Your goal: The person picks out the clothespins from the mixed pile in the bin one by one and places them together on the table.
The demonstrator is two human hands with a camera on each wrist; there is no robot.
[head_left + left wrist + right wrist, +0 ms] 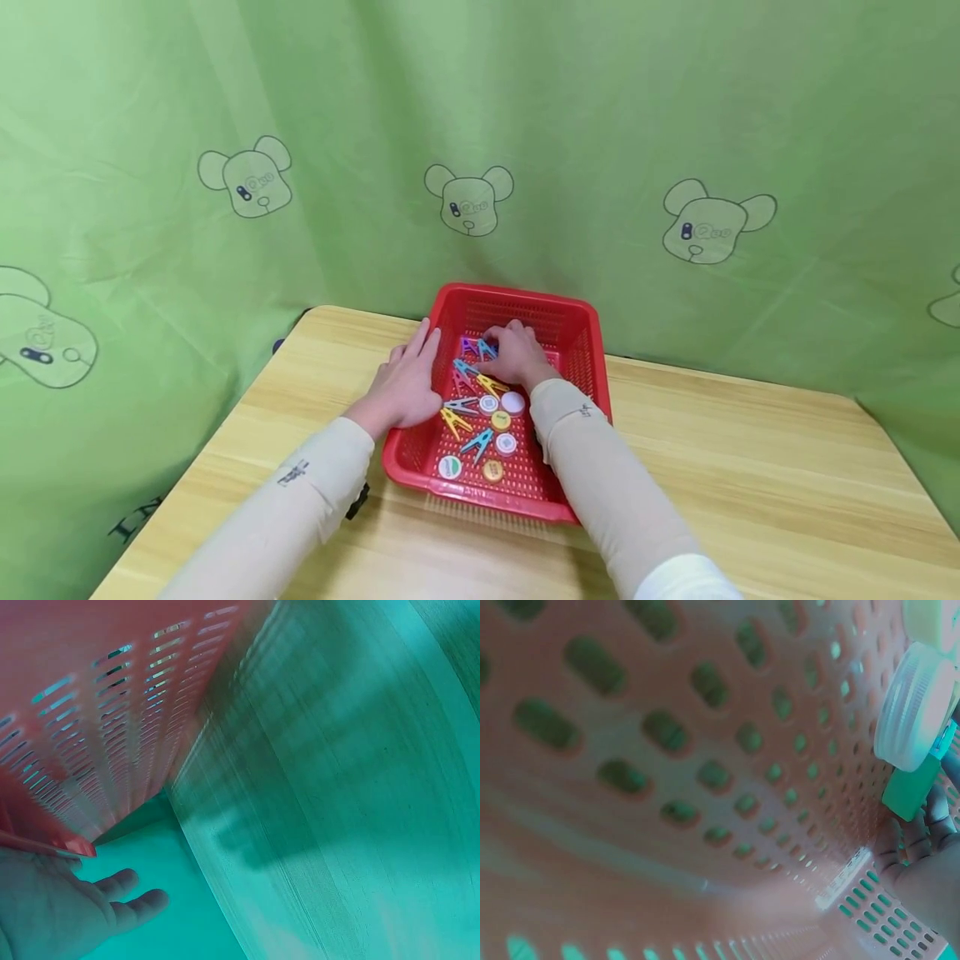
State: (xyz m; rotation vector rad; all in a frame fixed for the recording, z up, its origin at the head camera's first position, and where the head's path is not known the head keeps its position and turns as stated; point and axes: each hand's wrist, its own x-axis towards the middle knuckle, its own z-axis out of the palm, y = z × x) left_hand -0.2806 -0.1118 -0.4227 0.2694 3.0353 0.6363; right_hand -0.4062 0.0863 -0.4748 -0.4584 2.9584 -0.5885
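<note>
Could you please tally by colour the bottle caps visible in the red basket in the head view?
White or pale caps: 3
White-and-green cap: 1
Yellow or orange caps: 2
Total in view: 6

You are in a curtained booth: green cloth (570,100), printed with cartoon animal heads (468,202), hangs beyond 3 edges of your wood-grain desk (750,467), far, left and right; the wider room's kind is hidden from you.
</note>
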